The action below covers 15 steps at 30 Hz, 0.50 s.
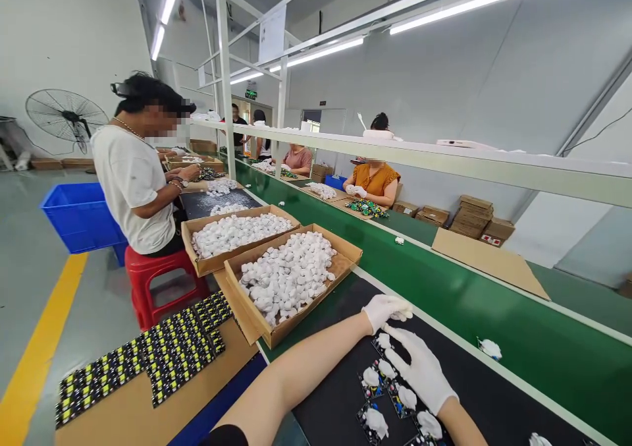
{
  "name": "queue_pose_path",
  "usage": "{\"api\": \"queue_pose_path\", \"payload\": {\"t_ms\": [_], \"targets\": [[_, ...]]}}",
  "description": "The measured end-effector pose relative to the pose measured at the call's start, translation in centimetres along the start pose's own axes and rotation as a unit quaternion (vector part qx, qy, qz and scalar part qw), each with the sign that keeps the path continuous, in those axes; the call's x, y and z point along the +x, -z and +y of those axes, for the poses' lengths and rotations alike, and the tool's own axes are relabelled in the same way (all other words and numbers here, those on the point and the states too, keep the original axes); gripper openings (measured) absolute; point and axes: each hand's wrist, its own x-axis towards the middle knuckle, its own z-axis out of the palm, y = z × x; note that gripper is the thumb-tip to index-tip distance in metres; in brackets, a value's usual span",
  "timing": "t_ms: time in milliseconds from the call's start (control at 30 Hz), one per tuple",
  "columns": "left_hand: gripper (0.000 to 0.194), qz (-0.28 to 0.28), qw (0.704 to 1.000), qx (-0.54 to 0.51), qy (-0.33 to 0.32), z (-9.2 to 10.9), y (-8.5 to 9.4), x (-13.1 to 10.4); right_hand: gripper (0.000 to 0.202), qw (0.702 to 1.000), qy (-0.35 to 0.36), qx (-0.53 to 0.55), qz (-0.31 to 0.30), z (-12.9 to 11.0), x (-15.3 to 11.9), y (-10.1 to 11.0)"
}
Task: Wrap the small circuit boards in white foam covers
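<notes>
My left hand [388, 312], in a white glove, is over the far edge of the black mat [336, 380]. Its fingers are bent together, and whatever they hold, if anything, is hidden. Close beside it, my right hand [419, 369], also gloved in white, has its thumb and forefinger apart and nothing visible between them. Under and near the right hand lie several small circuit boards, each topped with a white lump; one circuit board [372, 423] is at the front, and a white lump [407, 396] sits on another.
Cardboard trays of white lumps, one nearer tray [355, 256] and one farther tray [190, 251], stand left. A green conveyor belt [444, 288] runs beyond the mat, carrying a lump-topped board [490, 348]. Board panels [172, 347] lie on cardboard. A person [138, 176] sits left; others work across the belt.
</notes>
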Motion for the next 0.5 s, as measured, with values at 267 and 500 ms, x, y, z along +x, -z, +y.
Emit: {"api": "queue_pose_path", "payload": {"t_ms": [267,500], "targets": [[0.041,-0.036,0.996,0.069,-0.037,-0.4,0.2,0.3,0.036,0.998,-0.065,-0.001,0.010,-0.5,0.3,-0.1],[0.031,-0.087,0.978,0.172,-0.080,-0.9,-0.3,-0.1,0.050,0.946,-0.284,0.089,0.128,1.2,0.0,1.0]]}}
